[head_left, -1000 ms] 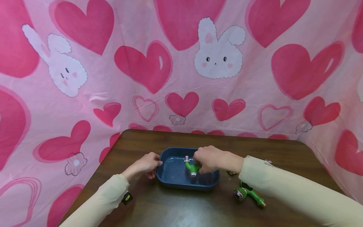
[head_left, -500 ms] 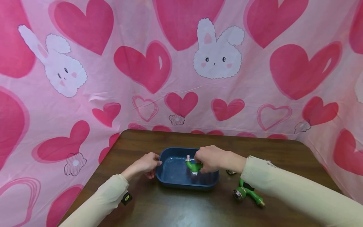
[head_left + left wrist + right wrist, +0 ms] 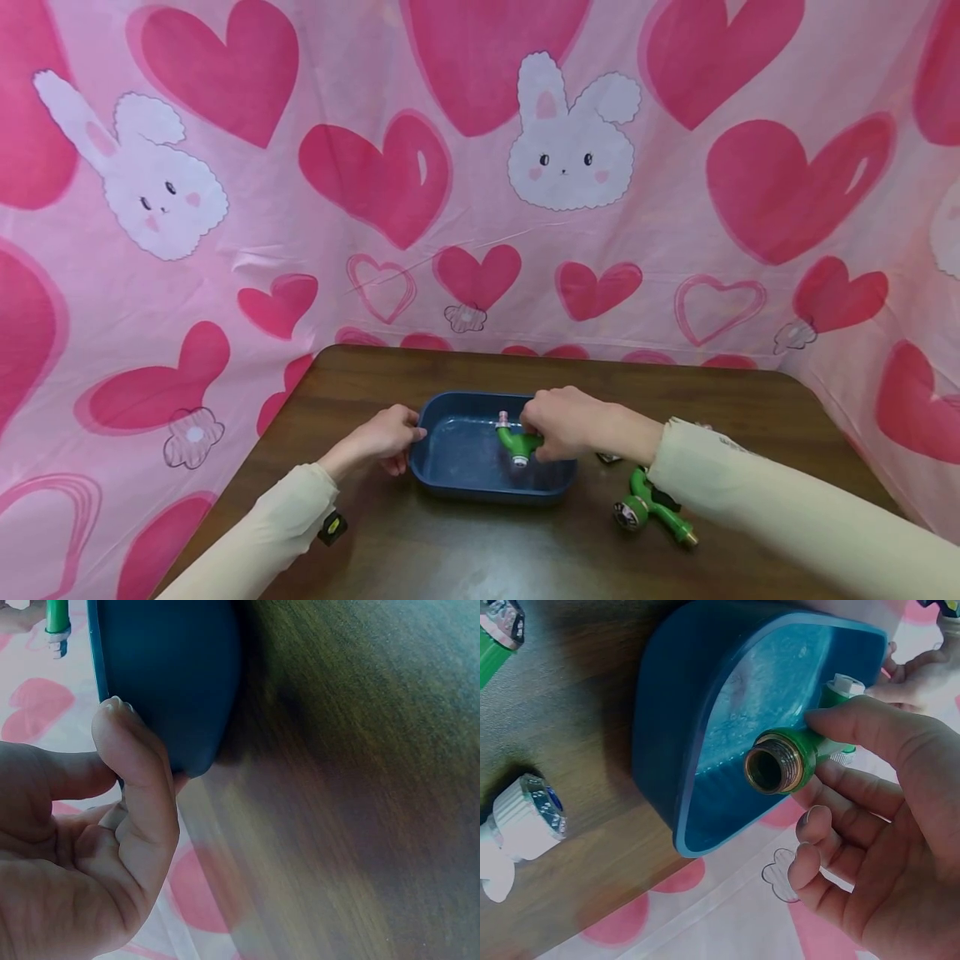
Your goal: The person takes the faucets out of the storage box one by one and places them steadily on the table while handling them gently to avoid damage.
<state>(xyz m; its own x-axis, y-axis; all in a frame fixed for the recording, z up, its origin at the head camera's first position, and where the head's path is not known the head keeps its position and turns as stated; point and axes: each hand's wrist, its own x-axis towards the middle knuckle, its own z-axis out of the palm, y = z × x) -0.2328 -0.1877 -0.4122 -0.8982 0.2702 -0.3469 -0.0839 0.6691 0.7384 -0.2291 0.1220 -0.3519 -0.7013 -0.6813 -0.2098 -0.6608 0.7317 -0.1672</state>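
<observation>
A green tap (image 3: 513,442) with a pale threaded nozzle hangs over the blue rectangular tub (image 3: 487,492). My right hand (image 3: 573,423) pinches it between thumb and fingers. In the right wrist view, the open brass-threaded end of the tap (image 3: 804,754) points toward the camera. At the tub's left end, my left hand (image 3: 384,435) grips the rim. The left wrist view has the thumb and a bent finger of this hand (image 3: 97,840) on either side of the wall of the tub (image 3: 169,667).
Another green tap (image 3: 656,510) with a round knob lies right of the tub on the brown wooden table (image 3: 465,550). A white tap (image 3: 525,814) with a shiny end lies near the tub in the right wrist view. A pink heart-patterned cloth (image 3: 480,200) hangs behind the table.
My right hand has shifted slightly to the right over the tub with the green tap. The left hand keeps its hold on the rim. The head view has turned a little.
</observation>
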